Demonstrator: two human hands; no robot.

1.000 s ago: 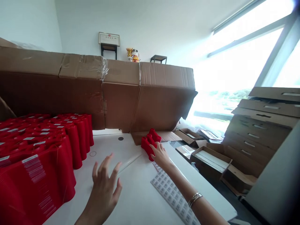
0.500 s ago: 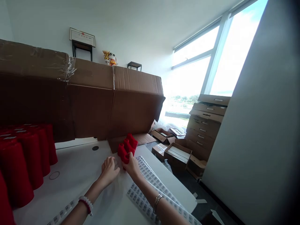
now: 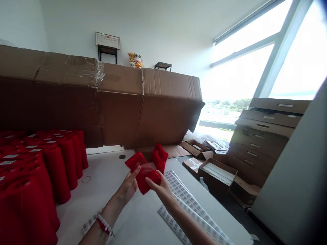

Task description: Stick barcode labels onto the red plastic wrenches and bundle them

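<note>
Between my two hands is a red piece of thin, mesh-like material (image 3: 143, 170), held up over the white table and tilted, its upper end spread wide. My left hand (image 3: 129, 187) is closed on its lower left edge, thumb on top. My right hand (image 3: 161, 190) grips its right end, thumb in front and fingers partly hidden behind. Just beyond stand more red rolls (image 3: 160, 157). Sheets of small printed labels (image 3: 189, 195) lie beside and under my right forearm. Another label strip (image 3: 89, 223) is partly covered by my left wrist.
Many upright red rolls (image 3: 65, 166) with white labels on top crowd the left of the white table (image 3: 107, 180). A long cardboard box wall (image 3: 120, 115) runs along the back. Open cartons (image 3: 217, 170) and stacked flat boxes (image 3: 258, 143) stand on the floor at right.
My right hand has lifted a red piece away from the small group of rolls. My left hand, empty before, now holds it too. The view has swung left.
</note>
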